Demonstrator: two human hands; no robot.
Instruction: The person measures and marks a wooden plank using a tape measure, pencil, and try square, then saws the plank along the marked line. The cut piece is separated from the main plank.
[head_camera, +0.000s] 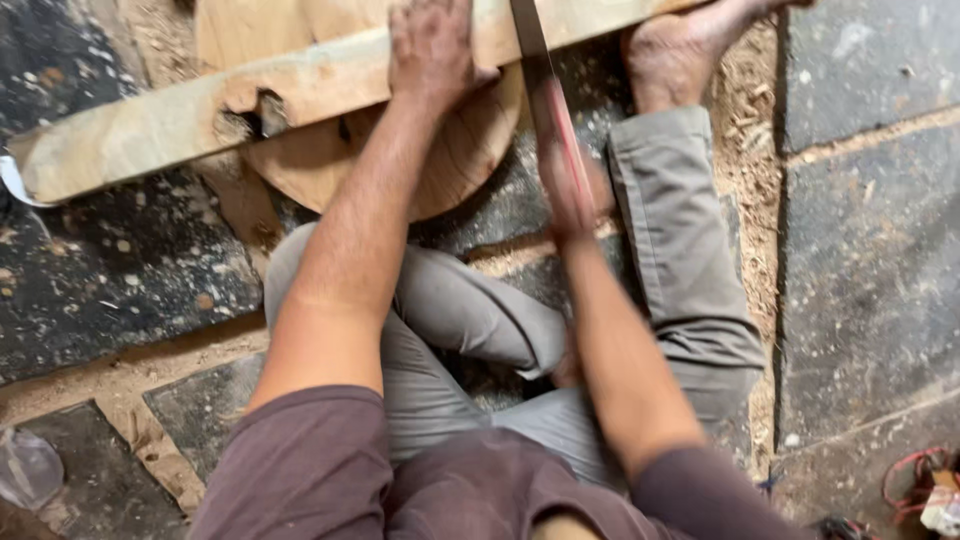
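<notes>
My left hand (432, 50) presses flat on a long pale wooden plank (180, 115) that runs across the top of the view. The plank lies on a round wooden block (470, 150). My right hand (572, 195) is blurred and grips the handle of a handsaw (535, 70), whose blade crosses the plank just right of my left hand. My bare foot (672, 55) rests by the plank's right part. I sit on the floor in grey trousers.
Dark stone floor slabs (870, 270) with sawdust in the seams surround me. A clear plastic thing (28, 465) lies at the bottom left. Red cord (915, 470) and small items sit at the bottom right.
</notes>
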